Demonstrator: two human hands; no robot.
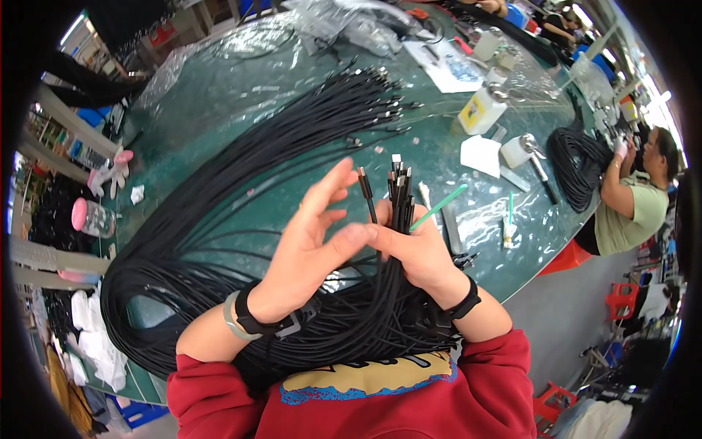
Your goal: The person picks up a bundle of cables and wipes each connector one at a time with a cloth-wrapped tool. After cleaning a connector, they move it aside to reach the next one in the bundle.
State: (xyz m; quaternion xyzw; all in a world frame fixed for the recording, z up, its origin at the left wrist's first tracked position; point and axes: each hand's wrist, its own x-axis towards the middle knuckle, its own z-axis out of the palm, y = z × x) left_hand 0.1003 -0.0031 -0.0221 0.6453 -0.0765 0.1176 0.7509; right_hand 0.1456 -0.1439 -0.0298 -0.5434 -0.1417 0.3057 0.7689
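A bundle of black cables (401,194) with metal plug ends stands upright in my right hand (418,252), which is closed round it. A thin green stick (440,207) also sticks out from that hand, slanting up to the right. One cable end (366,192) stands apart on the bundle's left, close to both thumbs. My left hand (307,238) is open, its fingers raised and spread. Its thumb tip meets my right thumb; whether it touches the single cable I cannot tell. The cables run down over my lap side into a large loop of black cables (183,190) on the table.
The green table (241,95) carries white bottles (482,110), a metal-topped dispenser (516,150), white paper (480,155) and a swab (508,230) on the right. Clear plastic bags (344,25) lie at the back. A co-worker (635,190) sits at the right beside coiled cables (578,168). A pink-lidded jar (93,218) stands left.
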